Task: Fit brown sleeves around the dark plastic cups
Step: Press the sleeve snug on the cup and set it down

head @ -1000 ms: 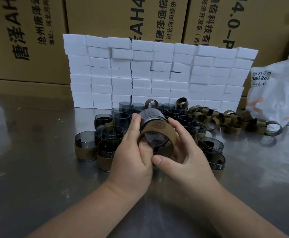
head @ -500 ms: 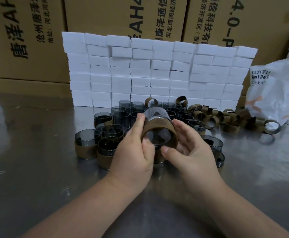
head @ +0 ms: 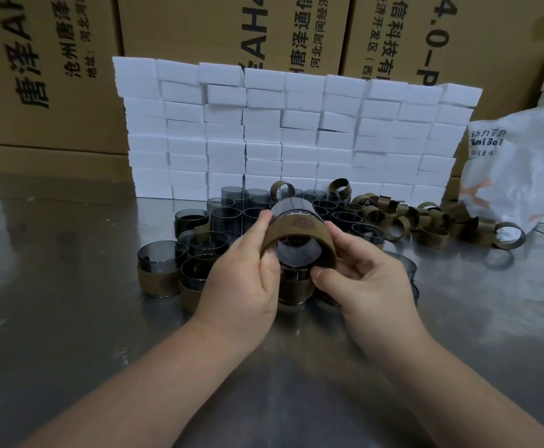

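Observation:
A dark plastic cup (head: 291,206) lies tilted on its side in the air above the table, its near end toward me. A brown sleeve (head: 299,229) wraps that near end. My left hand (head: 244,279) grips the sleeve and cup from the left, thumb on the sleeve's rim. From the right, my right hand (head: 364,279) pinches the sleeve, thumb below and fingers behind. Sleeved cups (head: 159,270) stand to the left. Bare dark cups (head: 228,216) crowd behind my hands, and loose brown sleeves (head: 432,236) lie to the right.
A wall of stacked white foam blocks (head: 296,130) stands behind the cups, with large cardboard boxes (head: 199,33) behind it. A white plastic bag (head: 523,166) lies at the right. The shiny metal table (head: 53,318) stretches toward me.
The sleeve has slid further along the cup and now sits round its near end. Both hands have kept their hold and shifted slightly.

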